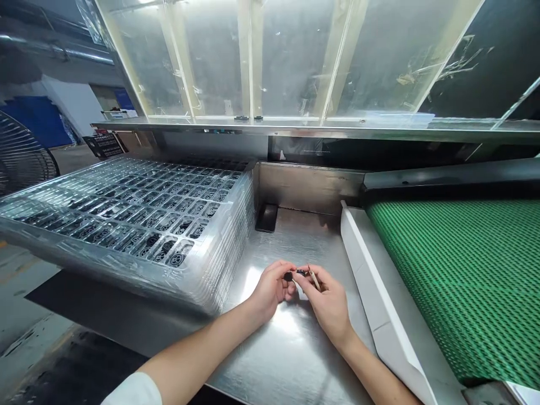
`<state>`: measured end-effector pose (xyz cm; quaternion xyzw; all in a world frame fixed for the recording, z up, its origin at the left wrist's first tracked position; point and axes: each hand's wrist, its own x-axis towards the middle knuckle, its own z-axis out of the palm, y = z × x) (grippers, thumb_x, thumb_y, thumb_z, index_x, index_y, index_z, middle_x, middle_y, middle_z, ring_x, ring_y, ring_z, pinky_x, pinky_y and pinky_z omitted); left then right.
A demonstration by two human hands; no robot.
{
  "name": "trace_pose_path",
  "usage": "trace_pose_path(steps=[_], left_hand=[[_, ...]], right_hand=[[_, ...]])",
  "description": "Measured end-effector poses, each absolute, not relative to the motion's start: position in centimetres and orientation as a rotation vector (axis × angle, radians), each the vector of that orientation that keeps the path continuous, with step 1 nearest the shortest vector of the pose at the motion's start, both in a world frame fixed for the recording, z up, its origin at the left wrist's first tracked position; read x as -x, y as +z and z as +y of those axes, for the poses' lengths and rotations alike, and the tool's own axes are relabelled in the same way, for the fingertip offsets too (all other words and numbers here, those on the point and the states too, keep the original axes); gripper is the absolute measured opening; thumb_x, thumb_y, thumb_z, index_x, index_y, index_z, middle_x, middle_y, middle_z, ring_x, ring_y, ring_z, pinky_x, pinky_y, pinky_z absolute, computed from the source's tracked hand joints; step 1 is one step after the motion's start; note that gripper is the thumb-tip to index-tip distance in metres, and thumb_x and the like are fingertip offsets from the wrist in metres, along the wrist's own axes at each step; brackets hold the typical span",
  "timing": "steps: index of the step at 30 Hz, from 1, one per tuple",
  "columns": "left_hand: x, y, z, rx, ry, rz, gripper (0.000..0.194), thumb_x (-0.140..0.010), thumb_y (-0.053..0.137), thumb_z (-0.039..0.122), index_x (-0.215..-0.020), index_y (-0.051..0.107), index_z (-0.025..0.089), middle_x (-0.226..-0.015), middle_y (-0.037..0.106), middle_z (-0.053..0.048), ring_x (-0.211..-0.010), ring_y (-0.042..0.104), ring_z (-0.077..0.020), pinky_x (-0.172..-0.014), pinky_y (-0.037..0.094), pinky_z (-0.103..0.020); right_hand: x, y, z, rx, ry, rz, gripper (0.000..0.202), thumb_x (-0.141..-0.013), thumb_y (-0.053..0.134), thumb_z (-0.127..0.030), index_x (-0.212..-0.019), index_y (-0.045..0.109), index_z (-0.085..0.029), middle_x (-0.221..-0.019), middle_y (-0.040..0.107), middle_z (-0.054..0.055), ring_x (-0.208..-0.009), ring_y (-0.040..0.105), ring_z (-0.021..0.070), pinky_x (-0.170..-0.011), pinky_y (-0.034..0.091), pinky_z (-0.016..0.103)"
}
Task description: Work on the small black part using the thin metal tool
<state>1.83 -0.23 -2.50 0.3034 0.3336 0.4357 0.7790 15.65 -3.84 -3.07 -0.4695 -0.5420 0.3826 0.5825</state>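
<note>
Over the metal worktop, my left hand (273, 286) pinches a small black round part (288, 276) between thumb and fingers. Close beside it on the right, my right hand (327, 295) is closed, with a thin pen-like tool (314, 278) standing between its fingers. A second small dark piece (301, 272) shows at the right fingertips; whether it joins the part in my left hand, I cannot tell. To the left rises a stack of clear plastic trays (230, 264), its pockets filled with black round parts.
A green mesh conveyor belt (455, 270) runs along the right, behind a white bent guard strip (379, 298). A dark rectangular object (266, 217) lies at the back of the metal worktop (307, 236). Above hangs a framed clear panel (295, 62). A fan (23, 152) stands far left.
</note>
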Motion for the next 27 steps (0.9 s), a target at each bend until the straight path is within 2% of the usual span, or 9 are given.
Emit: trace_pose_path(steps=[3,6,11,16,21,27], left_hand=[[-1.79,-2.27,-0.27,-0.665,0.909,0.728,0.043,-0.065,0.08,0.044,-0.087,0.053,0.018,-0.067,0.052,0.004,-0.048,0.043,-0.0067,-0.042,0.022,-0.019],[-1.79,-2.29,-0.35,-0.692,0.878,0.717,0.043,-0.068,0.078,0.047,-0.084,0.05,0.019,-0.067,0.051,0.004,-0.048,0.041,-0.0064,-0.043,0.019,-0.02],[-1.77,-2.57,-0.45,-0.739,0.862,0.696,0.042,-0.074,0.074,0.05,-0.082,0.046,0.02,-0.065,0.047,0.005,-0.048,0.04,-0.0064,-0.043,0.019,-0.02],[-1.78,-2.34,-0.63,-0.756,0.876,0.695,0.044,-0.076,0.074,0.054,-0.085,0.048,0.019,-0.066,0.05,0.004,-0.049,0.042,-0.0071,-0.043,0.024,-0.02],[-1.8,-2.17,-0.81,-0.753,0.879,0.706,0.047,-0.075,0.075,0.056,-0.085,0.049,0.019,-0.066,0.052,0.004,-0.049,0.044,-0.0075,-0.043,0.027,-0.02],[-1.64,-2.32,-0.66,-0.77,0.908,0.704,0.053,-0.073,0.078,0.062,-0.091,0.056,0.017,-0.067,0.053,0.003,-0.049,0.045,-0.0079,-0.043,0.029,-0.021]], right_hand=[[-15.8,-3.19,-3.55,1.126,0.878,-1.261,0.033,-0.087,0.078,-0.05,-0.098,0.073,-0.019,-0.079,0.067,0.003,-0.072,0.06,0.0215,-0.065,0.047,0.028],[-15.82,-3.07,-3.25,1.119,0.914,-1.279,0.035,-0.087,0.077,-0.052,-0.099,0.072,-0.019,-0.076,0.067,0.003,-0.071,0.061,0.0225,-0.064,0.048,0.03],[-15.82,-2.66,-3.33,1.132,0.957,-1.271,0.044,-0.085,0.077,-0.057,-0.102,0.072,-0.017,-0.078,0.068,0.006,-0.071,0.063,0.0247,-0.065,0.05,0.033],[-15.95,-2.37,-3.55,1.138,0.934,-1.258,0.041,-0.088,0.075,-0.056,-0.102,0.074,-0.018,-0.074,0.066,0.004,-0.074,0.064,0.0263,-0.072,0.051,0.035],[-15.94,-2.34,-3.59,1.185,0.835,-1.289,0.039,-0.089,0.074,-0.054,-0.104,0.075,-0.018,-0.076,0.065,0.003,-0.07,0.061,0.0241,-0.067,0.048,0.033],[-15.67,-2.78,-3.88,1.168,0.662,-1.367,0.027,-0.091,0.076,-0.044,-0.108,0.076,-0.023,-0.095,0.062,0.002,-0.061,0.049,0.0155,-0.06,0.043,0.029]])
